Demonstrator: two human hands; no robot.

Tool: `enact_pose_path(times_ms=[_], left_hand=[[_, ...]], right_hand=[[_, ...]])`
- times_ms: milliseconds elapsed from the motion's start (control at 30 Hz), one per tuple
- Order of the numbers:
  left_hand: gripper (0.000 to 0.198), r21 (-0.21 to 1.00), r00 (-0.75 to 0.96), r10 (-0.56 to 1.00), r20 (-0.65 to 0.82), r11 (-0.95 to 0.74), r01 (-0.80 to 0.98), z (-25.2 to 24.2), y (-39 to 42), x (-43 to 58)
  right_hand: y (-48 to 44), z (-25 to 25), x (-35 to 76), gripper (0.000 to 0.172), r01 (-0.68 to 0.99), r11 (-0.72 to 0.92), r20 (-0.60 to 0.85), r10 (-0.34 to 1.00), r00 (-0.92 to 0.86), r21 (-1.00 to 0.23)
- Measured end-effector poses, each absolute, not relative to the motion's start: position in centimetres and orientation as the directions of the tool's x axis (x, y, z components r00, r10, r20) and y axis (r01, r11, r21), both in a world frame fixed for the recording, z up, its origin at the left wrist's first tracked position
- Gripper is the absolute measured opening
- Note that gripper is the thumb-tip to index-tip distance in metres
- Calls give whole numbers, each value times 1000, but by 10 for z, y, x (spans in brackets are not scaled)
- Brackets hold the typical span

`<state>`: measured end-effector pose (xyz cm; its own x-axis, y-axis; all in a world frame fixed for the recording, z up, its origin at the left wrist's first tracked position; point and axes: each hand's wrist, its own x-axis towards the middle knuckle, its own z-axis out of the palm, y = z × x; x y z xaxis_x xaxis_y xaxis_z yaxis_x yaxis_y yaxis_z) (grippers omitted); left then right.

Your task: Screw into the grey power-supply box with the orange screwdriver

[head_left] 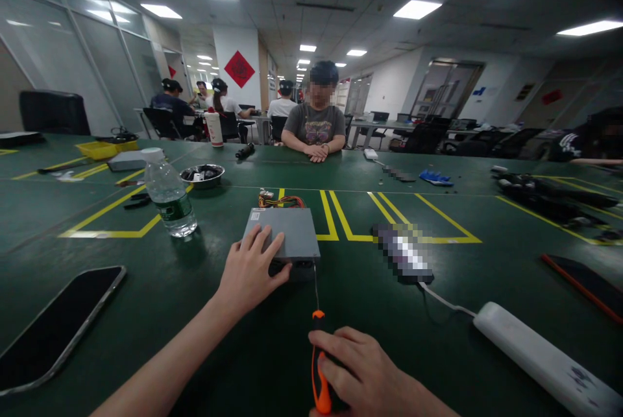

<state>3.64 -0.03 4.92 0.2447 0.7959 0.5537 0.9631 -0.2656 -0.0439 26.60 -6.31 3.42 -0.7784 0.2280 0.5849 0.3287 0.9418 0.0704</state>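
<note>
A grey metal computer power supply lies flat on the green table, its bundle of coloured wires at the far side. My left hand grips it from the left, fingers spread on the top and thumb along the near side. In my right hand is an orange and black screwdriver, held by the handle. Its thin shaft points away from me and reaches the near right corner of the power supply. Whether the tip sits in a screw is too small to tell.
A water bottle and a metal bowl with dark parts stand to the left. Phones lie on both sides. A white power strip is at the right. Across the table sits a person with hands together.
</note>
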Motion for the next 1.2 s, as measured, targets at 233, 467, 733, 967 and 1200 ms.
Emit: enact_pose_path(times_ms=[233,467,733,967,1200], left_hand=[[47,-61,249,810,530,-257,965,48,0,36],[48,-48,244,813,528,-258,965,48,1,36],[48,-68,225,832,507,-222,973,51,-3,38],[48,-55,218,836,504,-221,974,53,-2,39],[49,-72,220,846,486,-213,974,52,-3,39]], right_hand=[[-66,35,266,36,366,928,585,260,-768,67],[-65,33,268,41,354,935,617,280,-735,-2],[-65,34,269,37,318,948,621,250,-743,-1],[-65,37,267,39,316,949,491,271,-828,10],[-64,28,268,33,280,960,643,195,-741,31]])
